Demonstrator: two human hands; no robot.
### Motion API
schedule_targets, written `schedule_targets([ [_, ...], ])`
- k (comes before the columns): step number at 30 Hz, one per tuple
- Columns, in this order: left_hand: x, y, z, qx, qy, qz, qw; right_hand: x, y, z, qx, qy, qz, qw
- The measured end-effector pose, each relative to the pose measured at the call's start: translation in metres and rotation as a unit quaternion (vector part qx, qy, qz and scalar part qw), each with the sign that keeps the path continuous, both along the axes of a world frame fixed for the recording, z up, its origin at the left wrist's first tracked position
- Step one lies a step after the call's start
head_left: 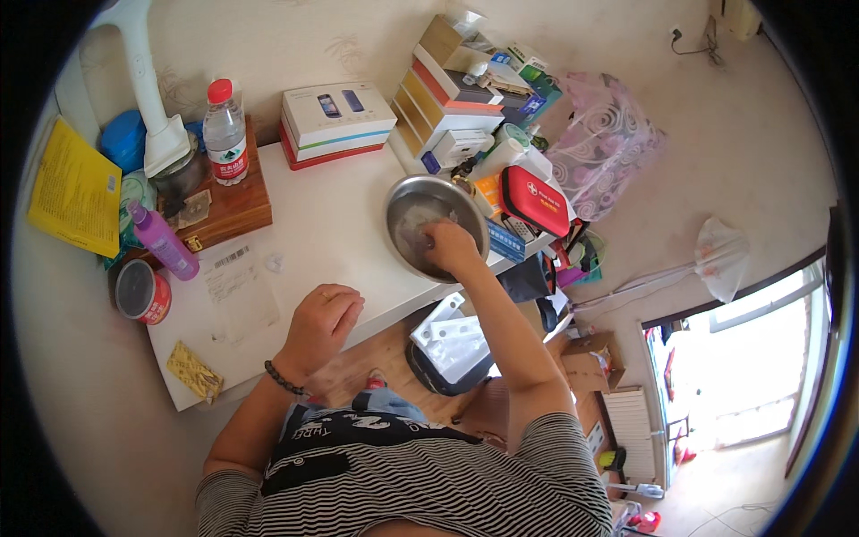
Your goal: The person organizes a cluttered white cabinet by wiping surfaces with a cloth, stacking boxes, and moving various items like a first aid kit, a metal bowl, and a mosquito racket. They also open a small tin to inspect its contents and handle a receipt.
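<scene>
A round stainless-steel bowl stands on the white table near its right front edge. My right hand reaches into it, fingers bent and drawn together against cloudy, whitish contents that look wet. Whatever those fingers grip is hidden from view. To the left, my left hand hovers by the table's front edge, loosely curled with its fingers together, apart from the bowl. Nothing shows in it. A dark bead bracelet circles that wrist.
On the left stand a water bottle on a wooden box, a purple spray bottle and a tin can. Behind are phone boxes. A red first-aid case and stacked books crowd the right side.
</scene>
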State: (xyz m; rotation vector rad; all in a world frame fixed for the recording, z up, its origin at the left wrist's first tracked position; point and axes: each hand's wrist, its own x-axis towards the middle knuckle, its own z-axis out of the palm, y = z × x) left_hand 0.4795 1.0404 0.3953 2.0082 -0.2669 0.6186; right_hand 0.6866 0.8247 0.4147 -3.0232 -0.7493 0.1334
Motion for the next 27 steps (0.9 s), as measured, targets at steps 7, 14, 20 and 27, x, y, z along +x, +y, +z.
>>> schedule_targets([
  [7, 0.033, -0.005, 0.019, -0.053, 0.003, -0.012, 0.999, 0.022, -0.034, 0.001, 0.141, -0.042, 0.034, 0.989],
  [14, 0.139, -0.055, 0.044, -0.157, 0.137, -0.145, 0.967, 0.026, -0.039, 0.085, 0.432, 0.168, 0.003, 0.886],
  [20, 0.194, -0.084, 0.035, -0.398, 0.303, -0.307, 0.810, 0.024, -0.041, 0.118, 0.578, 0.240, 0.000, 0.780],
  [27, 0.197, -0.095, 0.045, -0.567, 0.319, -0.242, 0.720, 0.032, -0.051, 0.016, 0.528, 0.157, 0.012, 0.834],
])
